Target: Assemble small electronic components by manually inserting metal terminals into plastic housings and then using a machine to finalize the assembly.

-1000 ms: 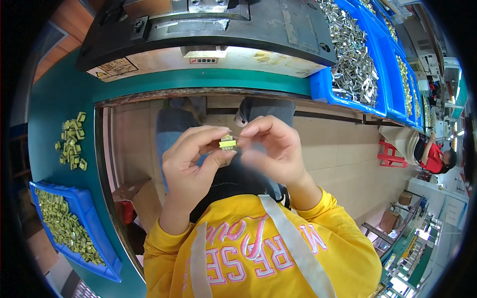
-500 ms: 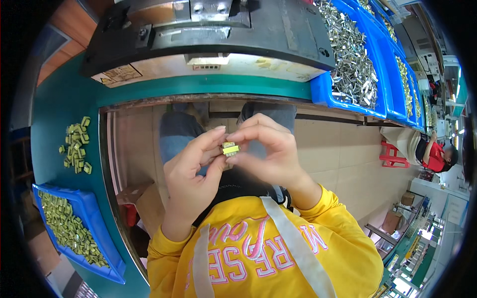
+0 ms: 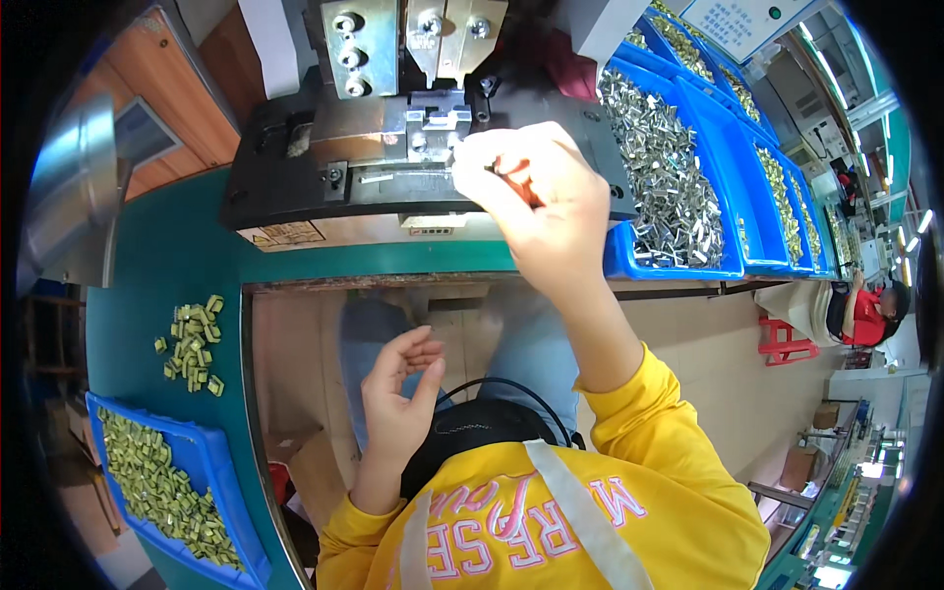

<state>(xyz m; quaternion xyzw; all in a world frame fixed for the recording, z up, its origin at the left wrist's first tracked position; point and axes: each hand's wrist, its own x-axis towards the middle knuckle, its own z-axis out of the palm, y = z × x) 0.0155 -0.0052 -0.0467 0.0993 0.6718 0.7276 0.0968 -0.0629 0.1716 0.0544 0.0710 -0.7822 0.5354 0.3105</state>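
My right hand (image 3: pixel 536 202) reaches forward to the metal fixture (image 3: pixel 438 133) of a black press. Its thumb and fingers are pinched together at the fixture's right side; bright glare and the hand itself hide what is between them. Over my lap, my left hand (image 3: pixel 398 398) is empty, with the thumb apart from loosely curled fingers. Above the fixture, metal tool plates (image 3: pixel 442 39) with bolts hang from the press. On the green bench to the left lies a loose pile of small yellow-wrapped coil parts (image 3: pixel 194 344).
A blue tray (image 3: pixel 251 536) of similar yellow parts sits at the left. Right of the press, a blue bin (image 3: pixel 728 258) holds small shiny metal pieces (image 3: pixel 669 177), with more blue bins beyond. A person in red (image 3: pixel 865 313) sits farther right, near a red stool (image 3: pixel 787 339).
Both hands were together over my lap, holding a small yellow coil part. My right hand has moved forward to the fixture; my left let go and lowered slightly. The view has tilted up.
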